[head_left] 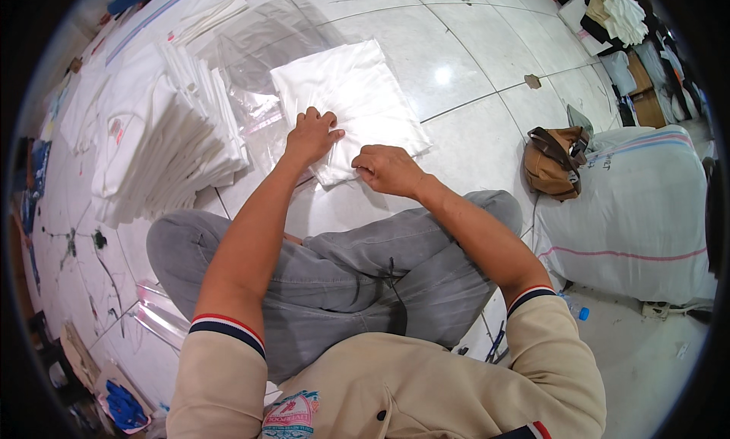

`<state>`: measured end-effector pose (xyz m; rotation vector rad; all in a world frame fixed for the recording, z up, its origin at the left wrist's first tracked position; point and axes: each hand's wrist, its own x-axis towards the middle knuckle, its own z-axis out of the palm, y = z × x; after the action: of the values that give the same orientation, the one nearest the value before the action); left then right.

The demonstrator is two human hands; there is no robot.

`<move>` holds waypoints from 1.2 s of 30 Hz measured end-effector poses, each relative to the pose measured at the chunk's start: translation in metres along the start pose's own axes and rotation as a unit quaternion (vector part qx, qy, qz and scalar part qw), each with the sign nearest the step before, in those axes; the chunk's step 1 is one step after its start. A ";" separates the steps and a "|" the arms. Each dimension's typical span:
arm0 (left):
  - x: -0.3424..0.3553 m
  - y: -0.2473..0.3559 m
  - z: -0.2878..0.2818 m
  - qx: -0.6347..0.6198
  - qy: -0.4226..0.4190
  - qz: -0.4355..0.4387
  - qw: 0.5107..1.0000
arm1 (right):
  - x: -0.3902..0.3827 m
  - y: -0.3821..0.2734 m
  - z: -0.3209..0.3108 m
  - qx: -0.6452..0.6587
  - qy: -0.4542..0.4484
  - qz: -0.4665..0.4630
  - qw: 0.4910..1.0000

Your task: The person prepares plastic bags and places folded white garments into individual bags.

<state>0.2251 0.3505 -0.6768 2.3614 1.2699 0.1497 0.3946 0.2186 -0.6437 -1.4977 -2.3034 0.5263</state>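
A folded white shirt (357, 93) lies flat on the tiled floor in front of my crossed legs. My left hand (310, 137) rests on its near left part, fingers bent and closed on the cloth, which wrinkles around them. At the near edge my right hand (386, 170) has its fingers pinched together on the shirt; the fingertips are partly hidden. Clear plastic bags (255, 97) lie beside the shirt on its left, one partly against its edge. Farther left stands a tall, leaning stack of folded white shirts (163, 146), with a neck label showing on the top one.
On the right a big white woven sack (623, 211) stands beside a brown bag (555, 161). A bottle with a blue cap (583, 313) lies near my right elbow. Shiny plastic packs (161, 317) are by my left knee. Clothes and boxes (646, 97) line the far right.
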 end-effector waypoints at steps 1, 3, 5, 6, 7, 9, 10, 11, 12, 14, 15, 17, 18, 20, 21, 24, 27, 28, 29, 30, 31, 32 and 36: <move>0.000 0.000 0.000 0.000 0.005 0.001 1.000 | 0.000 0.001 0.000 -0.006 -0.017 0.012 1.000; 0.000 0.001 -0.001 0.003 0.009 0.000 1.000 | 0.000 0.001 0.004 0.005 -0.072 0.042 0.997; 0.000 0.002 -0.001 0.007 0.005 -0.004 1.000 | 0.001 -0.005 0.013 0.020 -0.069 0.029 0.997; 0.000 0.003 -0.001 0.006 0.005 -0.002 1.000 | 0.002 -0.009 0.019 0.030 -0.070 0.024 0.997; -0.001 0.004 -0.002 0.006 0.006 0.000 1.000 | 0.004 -0.012 0.024 0.024 -0.093 0.041 0.995; -0.002 0.005 -0.003 0.010 0.006 0.002 1.000 | 0.009 -0.015 0.030 0.030 -0.130 0.046 0.990; -0.003 0.005 -0.003 0.012 0.008 0.003 1.000 | 0.011 -0.016 0.032 0.035 -0.145 0.047 0.988; -0.003 0.006 -0.002 0.014 0.007 0.002 1.000 | 0.010 -0.017 0.033 0.053 -0.156 0.070 0.984; -0.003 0.005 -0.002 0.012 0.016 0.002 1.000 | 0.009 -0.018 0.033 0.047 -0.174 0.053 0.982; -0.002 0.005 0.000 0.009 0.031 0.002 0.999 | 0.003 -0.020 0.031 0.030 -0.214 0.034 0.976; -0.001 0.004 0.001 0.011 0.032 0.001 0.999 | -0.003 -0.022 0.029 0.113 -0.232 -0.007 0.966; 0.002 0.002 0.002 0.014 0.039 0.002 0.999 | -0.010 -0.022 0.023 0.088 -0.292 -0.028 0.952; 0.003 0.001 0.001 0.012 0.042 0.004 0.999 | -0.011 -0.021 0.020 0.089 -0.324 -0.049 0.941; 0.005 0.001 -0.002 0.004 0.043 -0.002 0.999 | -0.009 -0.007 0.006 0.035 -0.200 -0.009 0.979; 0.004 0.002 -0.003 0.012 0.042 0.007 0.999 | -0.006 0.004 -0.003 0.043 -0.085 0.041 0.995; 0.003 0.011 -0.009 0.040 0.047 0.031 0.998 | -0.009 0.043 -0.034 -0.065 -0.019 0.107 0.992; 0.000 0.025 -0.010 0.063 0.053 0.078 0.993 | -0.018 0.062 -0.041 -0.096 -0.135 0.170 0.972; -0.002 0.029 -0.008 0.060 0.052 0.115 0.990 | -0.021 0.064 -0.041 -0.116 -0.143 0.175 0.967; -0.005 0.033 -0.005 0.054 0.065 0.160 0.984 | -0.023 0.065 -0.040 -0.134 -0.152 0.181 0.962; -0.007 0.035 -0.001 0.050 0.077 0.203 0.975 | -0.024 0.065 -0.039 -0.126 -0.131 0.174 0.968; -0.008 0.038 0.004 0.098 0.006 0.202 0.974 | -0.024 0.064 -0.037 -0.116 -0.108 0.170 0.972; -0.011 0.038 0.009 0.115 0.001 0.200 0.973 | -0.023 0.064 -0.036 -0.103 -0.074 0.157 0.979; -0.016 0.033 0.025 0.141 -0.011 0.190 0.972 | -0.021 0.064 -0.036 -0.220 -0.169 0.204 0.939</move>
<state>0.2485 0.3132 -0.6831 2.8242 0.8610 0.0628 0.4706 0.2281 -0.6448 -2.2873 -2.4838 0.4106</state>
